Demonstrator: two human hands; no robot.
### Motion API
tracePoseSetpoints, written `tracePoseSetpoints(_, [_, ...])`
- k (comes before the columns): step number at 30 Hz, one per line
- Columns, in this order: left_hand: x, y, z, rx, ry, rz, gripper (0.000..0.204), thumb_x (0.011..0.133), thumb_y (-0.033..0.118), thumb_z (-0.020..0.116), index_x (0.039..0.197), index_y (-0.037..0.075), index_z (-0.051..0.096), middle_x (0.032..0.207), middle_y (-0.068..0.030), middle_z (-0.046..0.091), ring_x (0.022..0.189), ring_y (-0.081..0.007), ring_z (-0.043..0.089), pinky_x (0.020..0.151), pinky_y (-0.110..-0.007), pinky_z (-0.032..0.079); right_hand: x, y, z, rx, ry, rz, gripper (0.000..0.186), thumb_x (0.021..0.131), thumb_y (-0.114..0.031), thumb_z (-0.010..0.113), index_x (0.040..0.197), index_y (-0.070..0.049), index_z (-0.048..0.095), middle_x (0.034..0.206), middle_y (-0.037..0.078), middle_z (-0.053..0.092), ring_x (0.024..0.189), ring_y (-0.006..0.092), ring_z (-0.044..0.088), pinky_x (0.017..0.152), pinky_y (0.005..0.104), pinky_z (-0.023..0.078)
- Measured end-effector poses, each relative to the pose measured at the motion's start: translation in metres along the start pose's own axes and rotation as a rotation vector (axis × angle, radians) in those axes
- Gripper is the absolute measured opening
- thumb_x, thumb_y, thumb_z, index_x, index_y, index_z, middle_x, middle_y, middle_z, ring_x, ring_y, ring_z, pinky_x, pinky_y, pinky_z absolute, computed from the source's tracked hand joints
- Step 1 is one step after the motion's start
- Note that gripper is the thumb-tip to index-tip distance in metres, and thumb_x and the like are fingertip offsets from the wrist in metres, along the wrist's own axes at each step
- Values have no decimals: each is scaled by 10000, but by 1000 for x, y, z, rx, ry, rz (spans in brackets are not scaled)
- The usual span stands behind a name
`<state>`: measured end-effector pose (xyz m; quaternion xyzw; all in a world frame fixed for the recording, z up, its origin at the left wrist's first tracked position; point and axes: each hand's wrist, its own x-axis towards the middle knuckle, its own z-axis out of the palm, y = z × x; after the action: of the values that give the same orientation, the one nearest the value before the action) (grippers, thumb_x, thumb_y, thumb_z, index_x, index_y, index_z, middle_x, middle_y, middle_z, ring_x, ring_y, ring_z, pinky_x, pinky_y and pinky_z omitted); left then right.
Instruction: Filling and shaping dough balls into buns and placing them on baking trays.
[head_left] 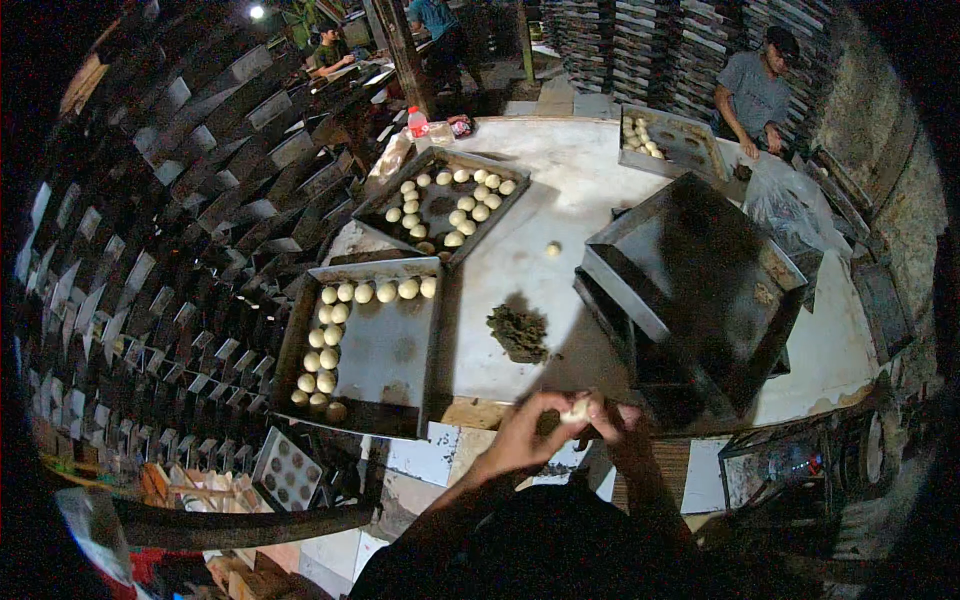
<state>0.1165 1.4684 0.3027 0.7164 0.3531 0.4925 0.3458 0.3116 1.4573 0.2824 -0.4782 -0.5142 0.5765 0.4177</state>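
Note:
Both my hands meet just past the table's near edge, around a small pale piece of dough (576,411). My left hand (528,428) pinches it between thumb and fingers. The fingers of my right hand (612,420) press on its other side. Beyond them, a dark greenish-brown clump of filling (518,333) lies on the white tabletop (500,270). One dough ball (553,249) sits alone farther back. To the left, a metal tray (433,345) holds dough balls (328,359) along its far and left sides.
A second tray (357,211) of dough balls stands behind the first. At right are stacked dark trays (690,290) and a clear plastic bag (790,205). A person (755,95) works at the far right beside another tray (672,172). A red-capped bottle (417,122) stands at the back.

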Motion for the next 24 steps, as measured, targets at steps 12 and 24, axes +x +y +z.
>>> tracePoseSetpoints(12, [-64, 86, 33, 107, 416, -145, 270, 843, 92, 643, 1096, 0, 637, 813, -37, 555, 755, -116, 518, 687, -239, 423, -69, -64, 50, -125, 59, -619, 319, 861, -114, 582, 1147, 27, 581, 1082, 175, 620, 1045, 230, 579, 920, 340, 433])
tracePoseSetpoints(24, [-152, 78, -95, -187, 536, -523, 350, 943, 315, 527, 939, -23, 618, 781, -70, 627, 720, -98, 530, 632, -260, 449, -11, 5, 237, -367, 64, -650, 351, 965, -335, 397, 956, -47, 598, 825, 135, 582, 783, 239, 557, 725, 355, 433])
